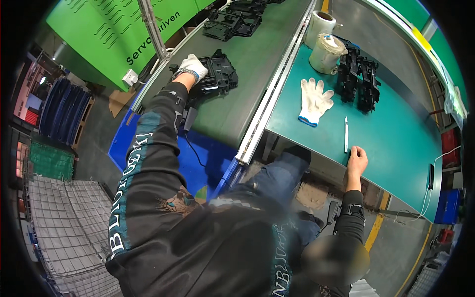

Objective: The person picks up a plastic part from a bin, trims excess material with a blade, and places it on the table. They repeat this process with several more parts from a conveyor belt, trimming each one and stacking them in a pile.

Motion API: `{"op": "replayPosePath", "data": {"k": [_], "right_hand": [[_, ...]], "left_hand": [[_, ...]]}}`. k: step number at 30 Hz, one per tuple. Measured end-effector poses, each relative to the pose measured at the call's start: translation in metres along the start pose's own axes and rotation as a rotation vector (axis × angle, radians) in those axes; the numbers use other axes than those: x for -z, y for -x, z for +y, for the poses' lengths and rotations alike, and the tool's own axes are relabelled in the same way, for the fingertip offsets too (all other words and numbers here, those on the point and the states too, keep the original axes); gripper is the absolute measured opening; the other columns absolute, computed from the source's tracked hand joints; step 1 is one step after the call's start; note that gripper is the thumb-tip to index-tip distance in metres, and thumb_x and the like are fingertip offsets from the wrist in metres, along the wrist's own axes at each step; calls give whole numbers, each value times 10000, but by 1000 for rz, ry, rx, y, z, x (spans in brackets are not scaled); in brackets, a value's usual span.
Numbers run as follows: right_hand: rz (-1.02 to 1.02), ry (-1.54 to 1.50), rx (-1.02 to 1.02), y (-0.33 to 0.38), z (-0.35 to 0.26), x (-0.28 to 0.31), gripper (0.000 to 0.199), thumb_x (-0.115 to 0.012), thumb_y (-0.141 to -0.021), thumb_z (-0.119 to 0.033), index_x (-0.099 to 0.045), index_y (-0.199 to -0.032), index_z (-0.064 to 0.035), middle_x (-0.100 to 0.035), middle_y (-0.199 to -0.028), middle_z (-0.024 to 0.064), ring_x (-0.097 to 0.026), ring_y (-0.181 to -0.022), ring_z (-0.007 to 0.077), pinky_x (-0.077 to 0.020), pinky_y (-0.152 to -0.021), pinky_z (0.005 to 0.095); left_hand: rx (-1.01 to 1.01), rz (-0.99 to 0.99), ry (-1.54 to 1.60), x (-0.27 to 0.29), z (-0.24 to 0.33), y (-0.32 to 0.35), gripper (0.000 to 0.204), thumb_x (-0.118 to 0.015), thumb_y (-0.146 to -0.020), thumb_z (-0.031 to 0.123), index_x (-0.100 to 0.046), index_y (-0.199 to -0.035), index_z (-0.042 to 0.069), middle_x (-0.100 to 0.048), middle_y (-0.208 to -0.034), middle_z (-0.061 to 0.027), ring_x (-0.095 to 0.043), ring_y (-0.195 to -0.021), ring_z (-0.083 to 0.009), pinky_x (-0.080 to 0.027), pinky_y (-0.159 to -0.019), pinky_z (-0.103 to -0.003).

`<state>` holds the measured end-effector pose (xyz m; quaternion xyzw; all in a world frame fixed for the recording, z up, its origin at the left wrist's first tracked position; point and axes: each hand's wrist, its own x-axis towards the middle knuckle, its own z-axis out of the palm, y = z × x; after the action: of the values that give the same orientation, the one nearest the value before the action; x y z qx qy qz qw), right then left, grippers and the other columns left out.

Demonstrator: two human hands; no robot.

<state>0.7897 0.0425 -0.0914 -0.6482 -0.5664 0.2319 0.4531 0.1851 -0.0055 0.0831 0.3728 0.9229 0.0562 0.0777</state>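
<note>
A white-gloved left hand [192, 67] of mine reaches over the conveyor belt. It is closed on the left side of a black moulded plastic part [220, 73]; the fingertips are partly hidden. My right hand [357, 161] is bare and rests at the near edge of the green table [396, 153]. Its fingers are curled, and whatever they may hold is hidden. Just beyond those fingers lies a slim white knife-like tool [346, 134]. Farther off, an unworn white glove [315, 100] with a blue cuff lies flat.
More black plastic parts [231, 24] sit at the belt's far end [267, 44]. Two black parts [367, 84] stand on the table beside a wrapped roll [326, 54] and a white roll [320, 27]. A metal rail [277, 89] separates belt from table. Wire mesh [69, 218] stands at left.
</note>
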Motion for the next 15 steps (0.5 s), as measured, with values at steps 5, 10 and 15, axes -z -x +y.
{"op": "replayPosePath", "data": {"k": [5, 10, 15], "right_hand": [[-3, 6, 2, 2, 1, -5, 225, -657, -881, -192, -691, -953, 18, -682, -822, 54, -601, -744, 124, -490, -710, 282], [-19, 23, 34, 2, 7, -1, 221, -667, -875, -190, -695, -962, 11, -692, -851, 58, -615, -772, 124, -496, -742, 274], [-32, 43, 46, 1, 11, -4, 222, -669, -874, -184, -695, -984, 6, -695, -871, 56, -621, -789, 123, -500, -757, 273]], "left_hand": [[16, 82, 29, -1, -6, 2, 775, -618, -765, 207, -294, -1449, 37, -550, -1279, -296, -537, -1225, -353, -440, -1022, -386], [-431, 217, 265, 30, -53, 6, 883, -654, -720, 185, -235, -1490, 83, -548, -1319, -240, -592, -1149, -322, -497, -921, -369], [-445, 129, 70, 82, -106, 31, 874, -644, -712, 190, -252, -1483, 62, -561, -1332, -199, -604, -1112, -299, -482, -928, -352]]}}
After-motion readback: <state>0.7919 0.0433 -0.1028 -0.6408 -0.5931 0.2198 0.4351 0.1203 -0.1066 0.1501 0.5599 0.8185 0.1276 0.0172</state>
